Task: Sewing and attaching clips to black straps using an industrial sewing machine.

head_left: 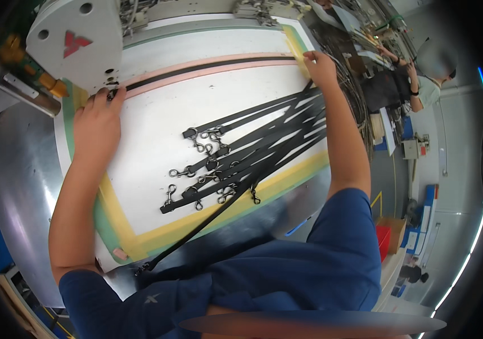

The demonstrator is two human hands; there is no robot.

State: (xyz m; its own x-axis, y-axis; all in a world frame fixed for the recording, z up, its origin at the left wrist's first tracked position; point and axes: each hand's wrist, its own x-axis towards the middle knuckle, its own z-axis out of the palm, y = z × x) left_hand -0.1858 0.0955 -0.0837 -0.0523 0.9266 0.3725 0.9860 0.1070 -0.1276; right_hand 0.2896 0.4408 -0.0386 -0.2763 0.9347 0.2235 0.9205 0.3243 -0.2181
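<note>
A narrow black strap point(207, 66) lies stretched along a pink strip point(168, 68) on the white work board point(151, 124). At its left end, my left hand point(99, 116) is closed around the strap beside a small dark metal fitting, partly hidden by the fingers. The fingers of my right hand point(321, 69) pinch the strap at its other end, over yellow tape. Nearer to me lies a loose bundle of black straps point(258, 144) with metal snap hooks point(219, 183) at their left ends. One longer strap point(196, 229) runs over the board's front edge.
A white machine head point(74, 45) rises by my left hand, next to a metal cylinder point(24, 87). Green and yellow tape point(122, 217) borders the board. Dark straps or cords point(360, 113) hang past its right side. A co-worker point(405, 85) stands at the far right.
</note>
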